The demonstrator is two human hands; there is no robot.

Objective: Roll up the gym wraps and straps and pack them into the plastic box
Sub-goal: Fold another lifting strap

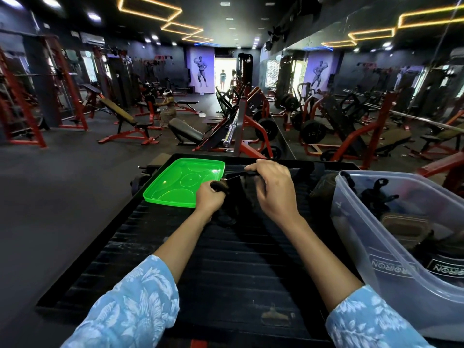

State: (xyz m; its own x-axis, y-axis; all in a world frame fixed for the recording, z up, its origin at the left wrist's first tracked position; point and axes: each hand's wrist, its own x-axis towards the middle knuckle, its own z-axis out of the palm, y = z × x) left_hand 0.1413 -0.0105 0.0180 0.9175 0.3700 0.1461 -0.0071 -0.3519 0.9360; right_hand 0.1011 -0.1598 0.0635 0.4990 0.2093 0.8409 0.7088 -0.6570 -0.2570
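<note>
A small dark roll of strap (219, 186) is gripped by the left hand (209, 200), its fingers curled round it; the strap's free length (241, 175) is drawn taut toward the right hand (272, 187), where it is pinched between thumb and fingertips. The rest of the strap is lost against the black ribbed platform (226, 252) beneath the hands, and its outline cannot be made out. A green lid (180, 180) is laid just beside the left hand, at the platform's far left. The clear plastic box (391, 244) is set at the right, cut off by the frame edge; dark wraps (404, 226) are seen inside it, blurred through the wall.
</note>
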